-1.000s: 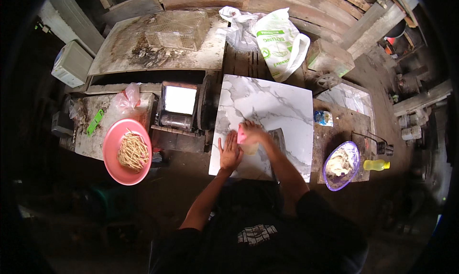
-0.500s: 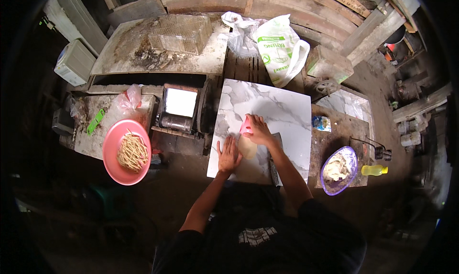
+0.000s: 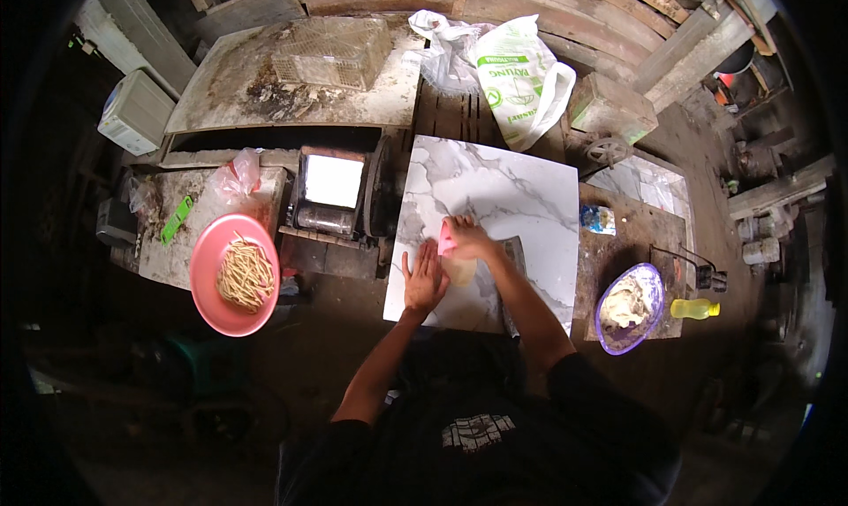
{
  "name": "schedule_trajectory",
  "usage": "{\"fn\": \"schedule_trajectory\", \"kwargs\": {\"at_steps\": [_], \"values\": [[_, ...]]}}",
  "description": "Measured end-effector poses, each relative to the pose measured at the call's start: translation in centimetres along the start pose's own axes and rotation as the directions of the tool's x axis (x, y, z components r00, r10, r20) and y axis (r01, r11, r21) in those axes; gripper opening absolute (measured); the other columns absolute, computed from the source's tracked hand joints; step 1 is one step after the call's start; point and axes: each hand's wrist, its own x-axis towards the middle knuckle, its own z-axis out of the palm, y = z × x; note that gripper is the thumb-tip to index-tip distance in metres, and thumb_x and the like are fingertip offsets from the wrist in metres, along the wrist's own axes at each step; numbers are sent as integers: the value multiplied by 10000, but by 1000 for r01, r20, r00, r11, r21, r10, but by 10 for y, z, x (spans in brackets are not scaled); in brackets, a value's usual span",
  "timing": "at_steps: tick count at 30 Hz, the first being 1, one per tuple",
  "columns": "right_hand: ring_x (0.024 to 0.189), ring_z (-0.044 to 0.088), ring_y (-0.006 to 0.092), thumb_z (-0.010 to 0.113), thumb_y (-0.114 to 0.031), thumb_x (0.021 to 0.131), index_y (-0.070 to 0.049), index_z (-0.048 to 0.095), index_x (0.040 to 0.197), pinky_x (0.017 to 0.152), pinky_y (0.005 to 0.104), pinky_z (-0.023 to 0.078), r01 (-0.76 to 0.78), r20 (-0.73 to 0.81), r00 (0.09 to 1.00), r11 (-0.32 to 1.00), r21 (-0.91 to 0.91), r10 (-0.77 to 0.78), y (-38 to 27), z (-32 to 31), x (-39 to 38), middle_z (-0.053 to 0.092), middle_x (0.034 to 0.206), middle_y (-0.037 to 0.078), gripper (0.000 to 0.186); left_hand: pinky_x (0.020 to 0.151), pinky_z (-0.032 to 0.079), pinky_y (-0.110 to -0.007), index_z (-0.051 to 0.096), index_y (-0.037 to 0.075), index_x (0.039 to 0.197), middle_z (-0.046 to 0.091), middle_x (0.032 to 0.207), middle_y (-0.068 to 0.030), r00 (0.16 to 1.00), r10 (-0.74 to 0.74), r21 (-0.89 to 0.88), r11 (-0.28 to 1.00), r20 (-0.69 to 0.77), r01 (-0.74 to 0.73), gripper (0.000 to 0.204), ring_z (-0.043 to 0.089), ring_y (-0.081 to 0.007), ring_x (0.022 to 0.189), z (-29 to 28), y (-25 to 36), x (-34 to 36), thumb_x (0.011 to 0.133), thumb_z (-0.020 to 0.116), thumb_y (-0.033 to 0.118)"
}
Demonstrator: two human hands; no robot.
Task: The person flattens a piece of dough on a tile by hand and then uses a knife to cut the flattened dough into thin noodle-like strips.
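A pale, thin sheet of dough (image 3: 460,272) lies on a square marble-patterned board (image 3: 495,179) in front of me. My left hand (image 3: 424,281) rests palm down at its left side, fingers stretched out. My right hand (image 3: 473,241) grips a pink tool (image 3: 447,237), probably a scraper, at the dough's far end; its exact shape is partly hidden by my fingers. A dark, flat metal strip (image 3: 514,285) lies under my right forearm, along the dough's right side.
Left are a pink basin of beige strips (image 3: 243,276), a roller machine (image 3: 327,205) and a green tool (image 3: 177,219). Right are a purple basin of dough (image 3: 629,303), a yellow bottle (image 3: 693,308) and a blue packet (image 3: 597,219). Behind stand sacks (image 3: 517,82) and a wire crate (image 3: 327,55).
My right hand with the pink tool moved slightly forward and right, then came back toward my left hand. My left hand stays at about the same place on the board.
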Motion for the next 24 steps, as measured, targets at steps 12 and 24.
{"fn": "schedule_trajectory", "kwargs": {"at_steps": [12,24], "values": [[1038,369,346,662,-211,644,-32,285,1197,873,415,310,77,-538,837,949,305,105,32,-12,-22,404,1114,180,693,984,89,-508,334,120,1241,274,1320,-61,997,81,47,996,-8,-80,546,214,-193,1236,2,0,2,747,501,283],[985,425,303,523,-164,704,-83,435,1079,738,414,394,-38,-679,734,999,4,31,-14,37,-63,458,1028,111,394,971,133,-503,392,98,1197,308,1304,-29,964,258,-54,965,58,-255,440,234,-159,1231,4,0,0,769,470,170]]}}
